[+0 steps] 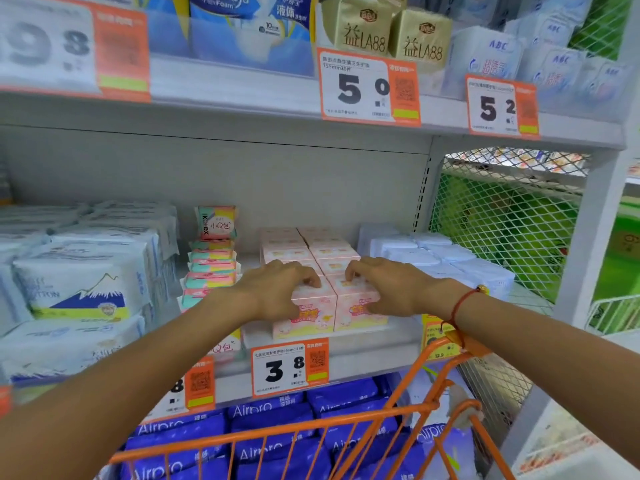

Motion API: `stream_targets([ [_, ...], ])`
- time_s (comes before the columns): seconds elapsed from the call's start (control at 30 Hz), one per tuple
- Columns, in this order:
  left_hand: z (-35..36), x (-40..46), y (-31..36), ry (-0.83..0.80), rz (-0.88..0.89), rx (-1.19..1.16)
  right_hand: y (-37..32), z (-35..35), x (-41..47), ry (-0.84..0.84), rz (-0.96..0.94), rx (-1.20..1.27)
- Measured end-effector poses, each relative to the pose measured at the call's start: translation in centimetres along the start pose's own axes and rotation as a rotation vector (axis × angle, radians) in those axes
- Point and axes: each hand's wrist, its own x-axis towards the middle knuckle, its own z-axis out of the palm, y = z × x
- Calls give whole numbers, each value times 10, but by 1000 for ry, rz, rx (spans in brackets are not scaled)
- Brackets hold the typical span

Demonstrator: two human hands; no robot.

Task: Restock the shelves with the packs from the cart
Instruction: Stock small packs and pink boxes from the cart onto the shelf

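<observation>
Left hand (pixel 277 289): your fingers curl over the left front pink pack (pixel 313 315), lower centre, on the middle shelf (pixel 367 344).
Right hand (pixel 388 285): curled round the neighbouring right pink pack (pixel 358 308).
Handling: likely light, boxy, slightly soft; hold by top and front faces.
Writing: Kotex pack (pixel 216 223) left of centre; 3.8 price tag (pixel 289 368) below; Airpro packs (pixel 263 445) behind the orange cart (pixel 346 424), bottom.

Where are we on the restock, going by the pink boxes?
Done: two rows of pink boxes already line the middle shelf. In hand: the left hand and right hand each grip a front box, left box and right box, at the shelf edge. Left: the orange cart blocks any view of remaining packs.
</observation>
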Motion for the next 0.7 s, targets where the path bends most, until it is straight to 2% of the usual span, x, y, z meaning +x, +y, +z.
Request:
stream_targets([
  [0.1,1,-2,2,6,-7,-24,2,-1,-1,-47,8,49],
  [0.17,-1,-10,4,68,-38,-95,1,-8,-3,-53,14,93],
  [0.33,-27,-55,9,320,-60,-239,-27,-44,-11,185,-27,193],
  [0.4,-37,-81,16,350,-52,-259,-54,-57,-22,176,-111,284],
  [0.57,-29,-151,27,260,-88,-225,-120,-48,-66,-3,-270,387],
  [0.7,-1,-192,33,102,-102,-139,-155,-16,-87,-162,-330,326],
])
